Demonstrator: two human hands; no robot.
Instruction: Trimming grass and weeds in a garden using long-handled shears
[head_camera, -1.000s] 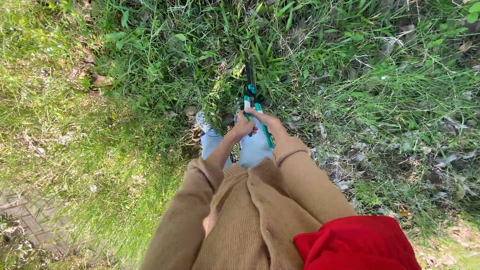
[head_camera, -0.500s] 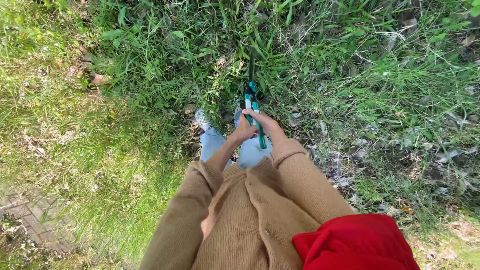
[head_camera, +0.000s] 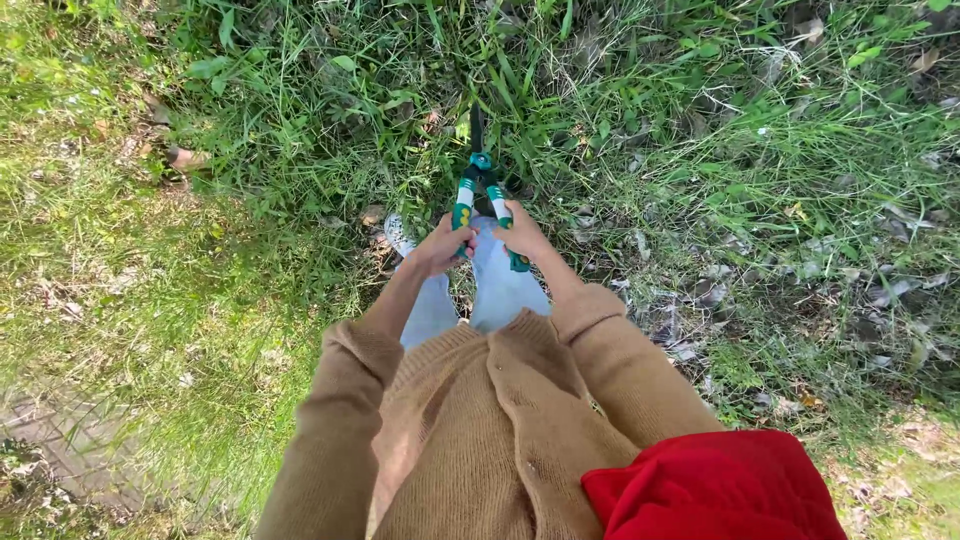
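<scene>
Shears (head_camera: 478, 178) with green handles, left hand (head_camera: 443, 246) and right hand (head_camera: 521, 234) each clenched around one. Blades hidden in tall grass (head_camera: 600, 110), shoe (head_camera: 398, 233) just below: risk of an unseen cut toward the foot

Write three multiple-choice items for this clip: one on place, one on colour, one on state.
1. Where do the shears' blades point?
A. into the tall grass
B. at the brick paving
C. at the sky
2. What colour are the handle grips?
A. red
B. green
C. yellow
3. How are the handles held?
A. one hand only
B. lying loose
C. one hand on each

A: the blades sink into grass ahead.
B: green grips show above the hands.
C: left hand and right hand each grasp one handle, spread apart.
</scene>
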